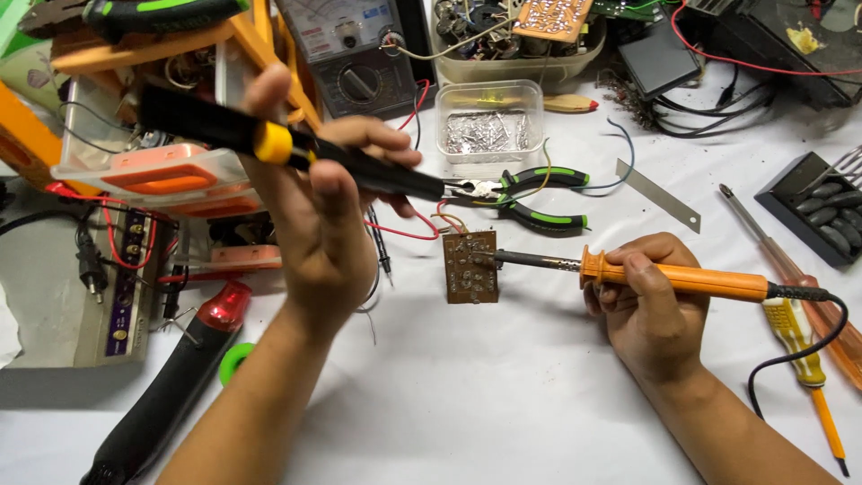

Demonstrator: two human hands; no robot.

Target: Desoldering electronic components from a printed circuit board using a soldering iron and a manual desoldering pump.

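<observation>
Circuit board [470, 267] sits flat on the white table [503, 395] near the middle of the frame, copper side up, with red wires running off its top edge toward the green-handled pliers [530, 199] just above it.

Our right hand [645, 305] has its fingers wrapped tight around the orange handle of the soldering iron [628, 272], and the tip lies nearly flat, touching the board's right edge. Wrist looks low, close to the table, forearm coming in from the lower right.

Our left hand [323, 193] is up in the air at centre left, palm toward us, fingers and thumb clamped on a black suction pump with a yellow button [274, 142]. Its nose points right and hovers above the board, not touching it.

How we'd do this bit well, just our take: tip on one joint only, wait for the solder to go shiny, then bring the pump nose right beside the tip before hitting the button. With the pump that high, we'd probably be too slow. Nothing pins the board down either, so it could slide.

Clear box of small metal parts [489, 126] sits above, meter [355, 54] at the top.
</observation>
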